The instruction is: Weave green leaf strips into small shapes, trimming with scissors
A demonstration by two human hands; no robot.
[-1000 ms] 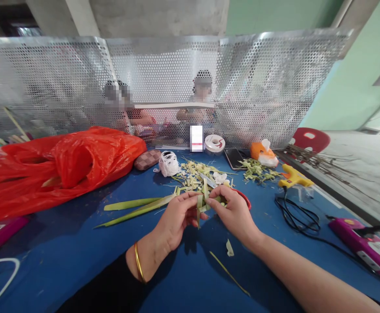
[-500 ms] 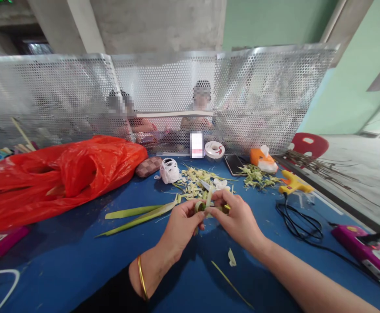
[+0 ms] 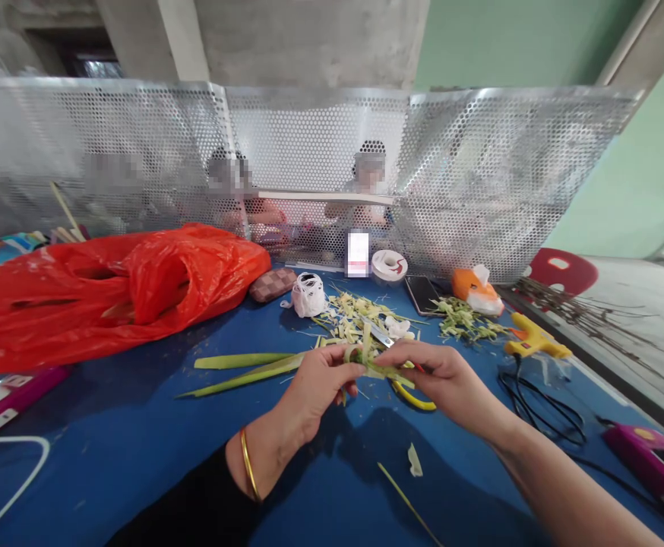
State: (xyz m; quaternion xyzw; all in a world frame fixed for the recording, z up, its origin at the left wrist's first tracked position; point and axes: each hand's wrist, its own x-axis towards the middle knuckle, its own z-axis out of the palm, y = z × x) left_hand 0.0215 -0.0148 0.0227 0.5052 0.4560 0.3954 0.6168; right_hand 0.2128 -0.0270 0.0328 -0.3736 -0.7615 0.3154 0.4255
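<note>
Near the middle of the table, my left hand pinches a small curled green leaf strip between thumb and fingers. A flat pale end of the leaf strip stretches right, and my right hand has its fingers closed on it. Another pale piece stands up from the curl. Under and behind my right hand lie scissors with yellow handles; the blade points away to the left and the grip is partly hidden. Two long green leaves lie left of my left hand.
Leaf scraps are heaped beyond my hands, near white string, a ribbon roll and a dark phone. At right are a yellow glue gun and a purple power strip. A red plastic bag covers the left.
My right hand has moved right, away from my left hand, drawing out the leaf strip's end. More of the scissors shows. The view has turned slightly left.
</note>
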